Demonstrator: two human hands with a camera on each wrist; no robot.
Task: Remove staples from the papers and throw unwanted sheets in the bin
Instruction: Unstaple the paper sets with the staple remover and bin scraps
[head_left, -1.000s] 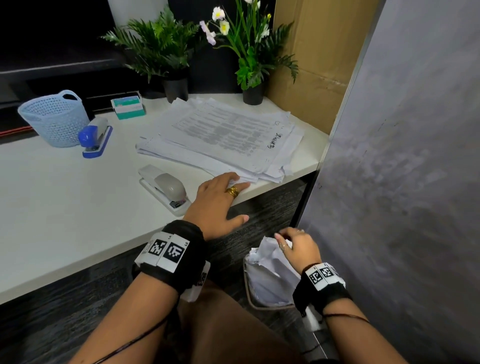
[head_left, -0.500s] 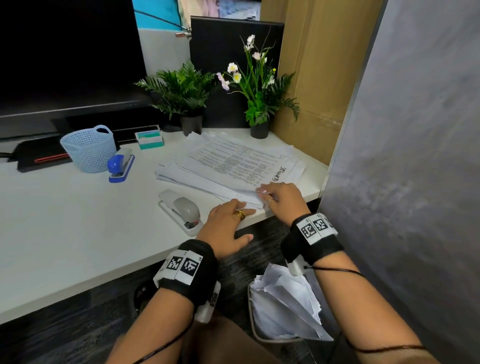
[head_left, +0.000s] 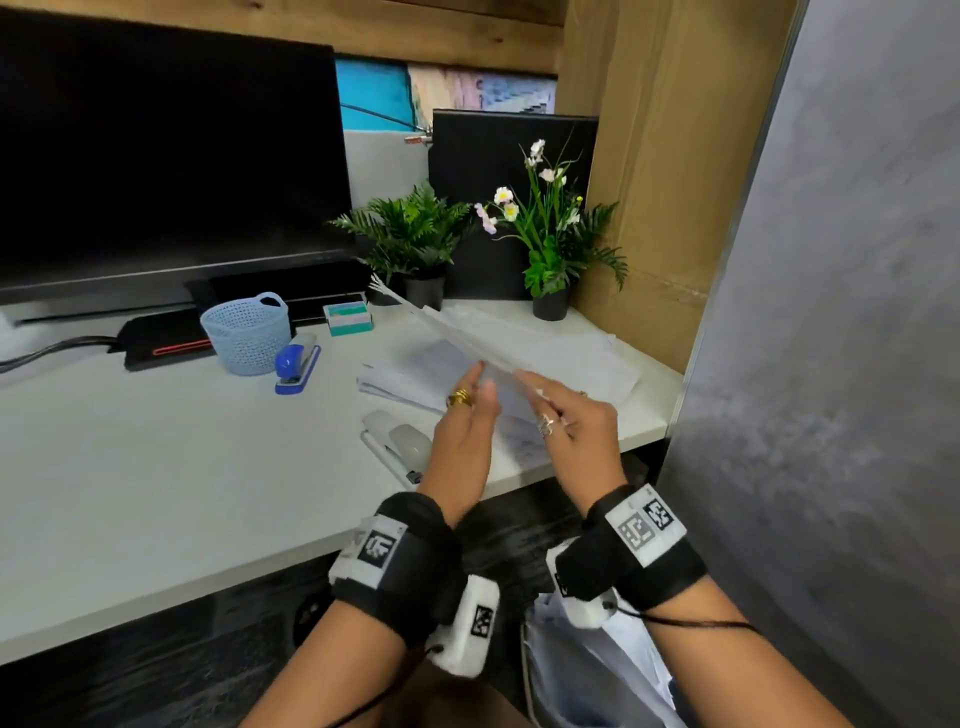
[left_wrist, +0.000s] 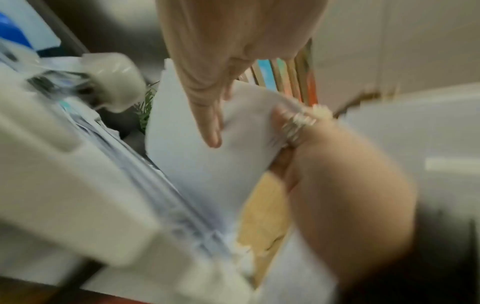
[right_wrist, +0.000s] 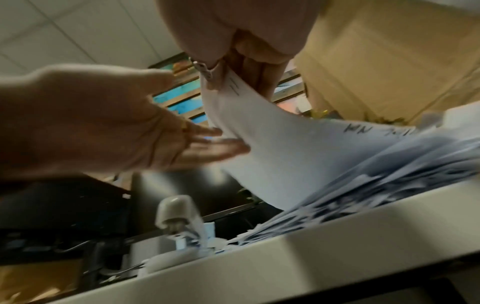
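My right hand (head_left: 540, 395) pinches the near corner of a lifted set of sheets (head_left: 447, 327), which slants up over the paper pile (head_left: 582, 358) on the white desk. The right wrist view shows the thumb and fingers clamped on the sheets (right_wrist: 285, 148) with handwriting on the top page. My left hand (head_left: 480, 387) is open, its straight fingers (left_wrist: 211, 131) touching the sheets' (left_wrist: 197, 168) face. A grey stapler (head_left: 400, 447) lies just left of my hands. The bin (head_left: 597, 675), holding crumpled paper, stands under the desk edge by my right wrist. No staple shows.
A blue stapler (head_left: 297, 361), a pale blue basket (head_left: 247, 332) and a box of staples (head_left: 348, 318) sit further back. Two potted plants (head_left: 415, 244) and a dark monitor (head_left: 166, 156) line the rear. A grey partition (head_left: 831, 364) closes the right side.
My right hand came up from the bin to the pile and lifted a set of sheets by its corner. My left hand left the desk edge and rose to touch those sheets.
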